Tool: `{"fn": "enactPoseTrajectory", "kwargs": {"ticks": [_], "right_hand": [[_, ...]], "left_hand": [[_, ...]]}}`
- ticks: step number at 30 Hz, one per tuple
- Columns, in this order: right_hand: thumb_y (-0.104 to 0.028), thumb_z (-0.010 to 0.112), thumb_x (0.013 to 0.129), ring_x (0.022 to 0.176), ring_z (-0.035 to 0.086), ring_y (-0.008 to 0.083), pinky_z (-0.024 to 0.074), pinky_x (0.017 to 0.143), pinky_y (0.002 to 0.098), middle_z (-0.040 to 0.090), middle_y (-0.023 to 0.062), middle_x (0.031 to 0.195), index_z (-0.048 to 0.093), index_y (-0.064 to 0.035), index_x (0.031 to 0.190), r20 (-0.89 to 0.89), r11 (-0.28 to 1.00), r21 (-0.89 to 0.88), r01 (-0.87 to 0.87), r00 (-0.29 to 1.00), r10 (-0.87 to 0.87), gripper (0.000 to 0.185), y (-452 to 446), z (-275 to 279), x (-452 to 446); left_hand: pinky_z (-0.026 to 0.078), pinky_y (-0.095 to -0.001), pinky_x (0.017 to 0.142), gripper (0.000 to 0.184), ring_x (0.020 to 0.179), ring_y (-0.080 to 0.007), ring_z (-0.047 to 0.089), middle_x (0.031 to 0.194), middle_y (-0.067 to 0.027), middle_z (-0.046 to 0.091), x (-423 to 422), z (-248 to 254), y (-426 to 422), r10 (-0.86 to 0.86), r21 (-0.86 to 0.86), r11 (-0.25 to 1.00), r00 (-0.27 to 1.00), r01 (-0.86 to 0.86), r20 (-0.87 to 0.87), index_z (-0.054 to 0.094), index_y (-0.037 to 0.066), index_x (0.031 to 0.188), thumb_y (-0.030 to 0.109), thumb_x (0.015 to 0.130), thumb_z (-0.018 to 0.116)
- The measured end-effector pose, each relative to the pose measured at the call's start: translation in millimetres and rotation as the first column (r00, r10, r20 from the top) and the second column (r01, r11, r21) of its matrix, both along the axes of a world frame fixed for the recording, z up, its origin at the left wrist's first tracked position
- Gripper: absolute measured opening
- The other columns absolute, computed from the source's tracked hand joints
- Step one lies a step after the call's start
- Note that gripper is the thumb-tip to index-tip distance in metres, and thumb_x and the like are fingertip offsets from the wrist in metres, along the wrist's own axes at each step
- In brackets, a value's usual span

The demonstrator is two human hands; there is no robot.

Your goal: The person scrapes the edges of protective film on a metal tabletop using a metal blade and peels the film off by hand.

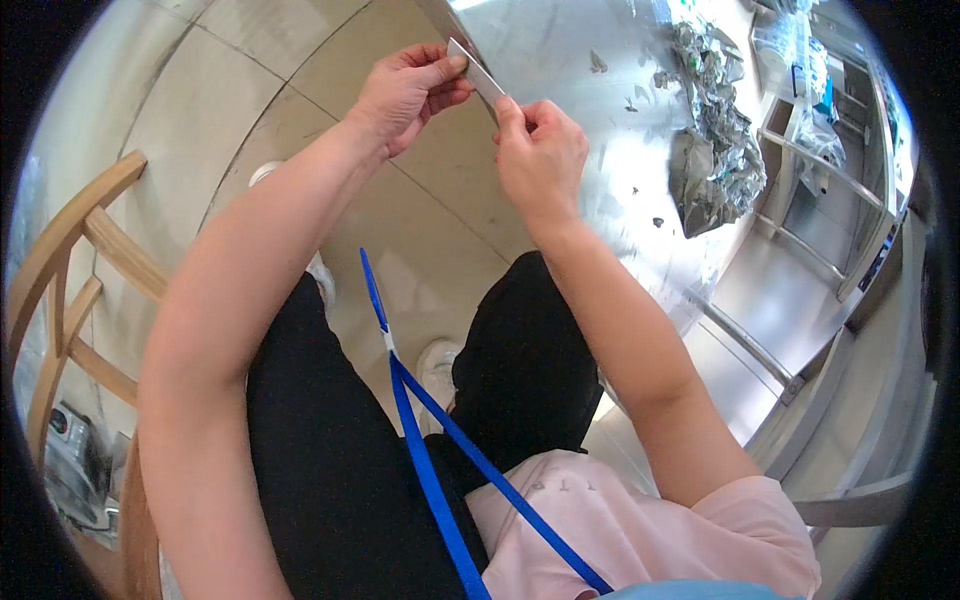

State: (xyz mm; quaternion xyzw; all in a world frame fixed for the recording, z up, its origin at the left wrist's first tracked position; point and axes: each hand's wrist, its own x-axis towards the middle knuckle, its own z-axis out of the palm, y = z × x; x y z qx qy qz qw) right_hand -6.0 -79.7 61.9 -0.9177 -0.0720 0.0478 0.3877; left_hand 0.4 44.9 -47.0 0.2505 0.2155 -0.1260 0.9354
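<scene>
A thin, flat white strip (476, 72) is stretched between my two hands; I cannot make out what kind of thing it is. My left hand (412, 92) pinches its upper left end between thumb and fingers. At the lower right end, my right hand (545, 150) grips it with the thumb on top and the fingers curled under. Both hands are raised in front of me at the near edge of a shiny metal table (560, 50). Small dark scraps (598, 62) lie on that tabletop.
Crumpled silvery sheeting (715, 150) lies along the table's right side. Farther right stands a metal rack (835, 165) with plastic bags. A wooden chair (75, 235) is on the left. A blue lanyard (425, 460) hangs over my lap above the tiled floor (300, 130).
</scene>
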Motion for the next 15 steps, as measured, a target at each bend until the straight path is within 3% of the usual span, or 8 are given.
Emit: {"fn": "enactPoseTrajectory", "kwargs": {"ticks": [3,6,7,9,10,12,15], "right_hand": [[-0.025,0.061,0.082,0.046,0.055,0.0146,0.043,0.048,0.0292,0.059,0.0087,0.055,0.058,0.003,0.067,-0.226,0.927,-0.29,0.239,0.924,-0.309,0.032,15,3,10],[-0.026,0.061,0.081,0.046,0.055,0.0149,0.0431,0.049,0.0298,0.059,0.0085,0.054,0.058,0.0026,0.067,-0.085,0.973,-0.192,0.131,0.985,-0.15,0.032,12,1,6],[-0.026,0.061,0.081,0.047,0.055,0.0151,0.0432,0.05,0.0299,0.059,0.0084,0.054,0.059,0.0025,0.067,0.073,0.994,-0.108,0.003,0.997,0.005,0.032,0,-9,2],[-0.026,0.061,0.081,0.047,0.055,0.0155,0.0433,0.05,0.0302,0.059,0.0086,0.054,0.059,0.0022,0.067,0.101,0.994,-0.11,-0.02,0.994,0.031,0.032,2,-7,4],[-0.026,0.062,0.08,0.048,0.055,0.0157,0.0434,0.051,0.0304,0.059,0.0088,0.054,0.059,0.0022,0.067,-0.034,0.978,-0.189,0.092,0.994,-0.1,0.032,7,-4,7],[-0.026,0.062,0.08,0.049,0.055,0.0164,0.0435,0.051,0.0308,0.06,0.0095,0.055,0.059,0.0021,0.066,-0.124,0.946,-0.273,0.177,0.968,-0.217,0.032,12,-4,10],[-0.026,0.062,0.08,0.05,0.055,0.0186,0.0433,0.052,0.0318,0.059,0.0107,0.055,0.059,0.0022,0.066,-0.06,0.954,-0.257,0.153,0.983,-0.173,0.032,14,-9,13]], "left_hand": [[0.052,-0.024,0.064,0.013,0.071,-0.0122,0.061,0.082,-0.0034,0.062,2,-1,2,-0.01,0.023,1.0,1.0,0.009,0.004,0.058,0.004,0.095,0.011,0.085,0.06],[0.054,-0.0251,0.068,0.013,0.071,-0.013,0.061,0.082,-0.0051,0.061,2,1,2,0.037,-0.002,0.999,0.999,-0.037,-0.029,0.057,0.001,0.093,0.01,0.084,0.06],[0.054,-0.0251,0.068,0.013,0.071,-0.013,0.061,0.082,-0.005,0.061,2,2,2,0.04,0.0,0.999,0.999,-0.04,-0.024,0.057,0.001,0.093,0.01,0.084,0.06],[0.054,-0.0252,0.067,0.013,0.071,-0.0131,0.061,0.082,-0.0049,0.061,2,4,2,0.054,0.003,0.999,0.998,-0.054,-0.011,0.057,0.001,0.093,0.01,0.084,0.06],[0.054,-0.0251,0.067,0.013,0.071,-0.013,0.061,0.082,-0.0049,0.061,2,3,3,0.054,-0.01,0.998,0.998,-0.054,-0.007,0.057,0.001,0.093,0.01,0.084,0.06],[0.054,-0.0248,0.068,0.013,0.07,-0.0129,0.061,0.081,-0.0048,0.061,4,-1,3,0.055,-0.035,0.998,0.998,-0.055,0.003,0.057,0.001,0.093,0.011,0.084,0.06],[0.053,-0.024,0.068,0.013,0.069,-0.0127,0.061,0.081,-0.0046,0.061,7,-6,8,0.069,-0.057,0.996,0.998,-0.069,-0.003,0.057,0.001,0.092,0.011,0.085,0.06]]}}
